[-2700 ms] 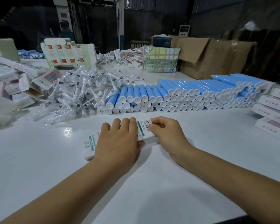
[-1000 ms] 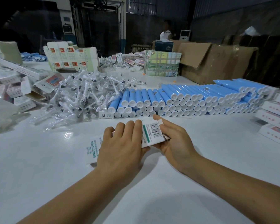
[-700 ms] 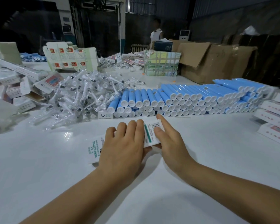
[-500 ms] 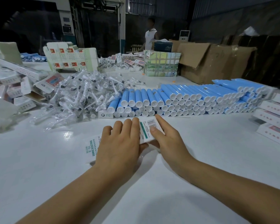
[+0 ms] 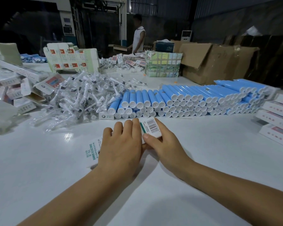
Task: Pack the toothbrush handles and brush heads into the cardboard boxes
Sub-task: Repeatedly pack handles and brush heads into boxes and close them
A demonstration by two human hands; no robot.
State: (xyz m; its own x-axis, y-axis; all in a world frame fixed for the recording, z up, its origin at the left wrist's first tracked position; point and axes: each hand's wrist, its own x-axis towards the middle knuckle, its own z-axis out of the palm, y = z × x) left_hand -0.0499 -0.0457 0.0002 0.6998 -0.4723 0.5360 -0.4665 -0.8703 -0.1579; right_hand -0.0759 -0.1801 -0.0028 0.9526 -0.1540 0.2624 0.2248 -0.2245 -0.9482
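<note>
White printed cardboard box [image 5: 151, 127] lies diagonally on the surface [image 5: 39, 168]; my left hand [image 5: 121, 149] presses it flat-fingered, my right hand [image 5: 163, 144] pinches its far, barcoded end.

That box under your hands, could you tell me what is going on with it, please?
A person is closing a white box on the table. The left hand lies flat on it, and the right hand pinches its barcode end. Behind lie stacked blue handles and a heap of bagged brush heads, not yet packed.
</note>
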